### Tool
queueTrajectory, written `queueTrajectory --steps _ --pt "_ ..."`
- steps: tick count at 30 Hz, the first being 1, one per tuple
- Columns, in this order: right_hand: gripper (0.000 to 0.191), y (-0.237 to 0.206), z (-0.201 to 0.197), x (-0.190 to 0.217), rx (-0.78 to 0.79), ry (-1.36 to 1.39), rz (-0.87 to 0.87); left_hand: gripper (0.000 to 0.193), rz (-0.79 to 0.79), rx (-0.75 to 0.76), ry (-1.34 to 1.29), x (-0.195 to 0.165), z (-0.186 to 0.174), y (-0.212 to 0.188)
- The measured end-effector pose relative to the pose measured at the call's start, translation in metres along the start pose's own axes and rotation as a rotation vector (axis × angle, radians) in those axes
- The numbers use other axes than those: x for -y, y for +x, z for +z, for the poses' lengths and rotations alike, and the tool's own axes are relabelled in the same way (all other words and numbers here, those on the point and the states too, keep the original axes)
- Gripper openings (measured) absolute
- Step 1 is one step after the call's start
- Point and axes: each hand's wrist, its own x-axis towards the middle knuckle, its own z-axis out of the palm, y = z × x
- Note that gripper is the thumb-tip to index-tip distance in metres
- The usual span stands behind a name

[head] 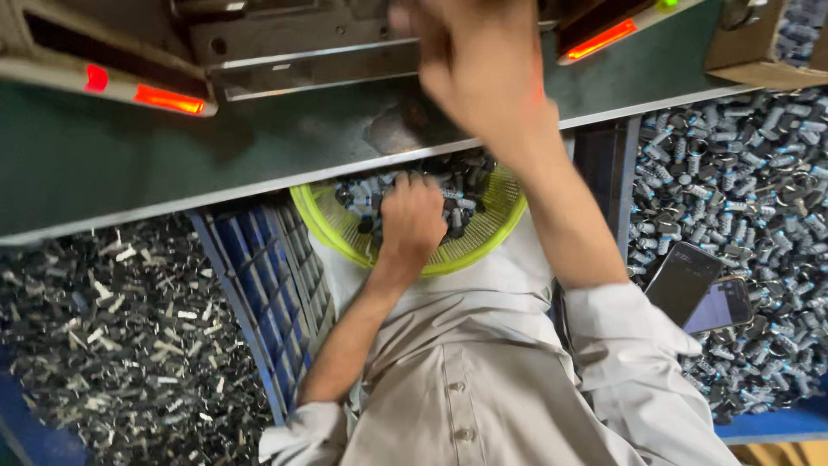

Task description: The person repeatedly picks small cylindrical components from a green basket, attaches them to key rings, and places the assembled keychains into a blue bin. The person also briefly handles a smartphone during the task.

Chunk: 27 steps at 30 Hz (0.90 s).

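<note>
Small cylindrical parts [457,203], dark with pale grey bands, fill a round yellow-green plastic basket [492,233] whose wall is a fine open mesh. The basket rests in the person's lap, tucked half under the front edge of the green table [129,155]. The left hand [412,216] lies knuckles-up in the heap with its fingers curled down into the parts; whether it grips any of them cannot be told, since the fingertips are buried. The right hand [479,69] is raised over the table near a grey metal machine block [293,43], blurred, with fingers bent; what it holds, if anything, cannot be told.

Two housings with glowing orange-red strips, one at the left [168,99] and one at the right [602,39], sit on the table's smooth, matte top, which is edged with a pale metal strip. To the person's left, a blue ribbed plastic crate [267,276] stands beside a heap of thin, flat, shiny metal slivers [112,328]. To the right, a big heap of the same banded cylinders [742,173] carries two dark, glossy phones [699,289] lying side by side. A cardboard box corner [750,43] shows at top right. The person wears a beige buttoned shirt [466,380].
</note>
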Motion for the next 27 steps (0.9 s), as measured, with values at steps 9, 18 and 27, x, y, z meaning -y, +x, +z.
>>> queueTrajectory --steps 9,18,27 --pt "0.025 -0.148 -0.019 0.039 0.444 1.100 0.779 0.023 0.361 -0.364 -0.504 0.043 -0.080 -0.049" --pt "0.019 -0.213 -0.003 0.058 0.013 1.224 0.873 0.027 -0.208 -0.119 -1.597 0.018 -0.073 -0.045" --pt "0.021 -0.198 -0.001 0.057 0.101 1.255 0.926 0.028 0.253 -0.584 -0.537 0.024 -0.073 -0.041"
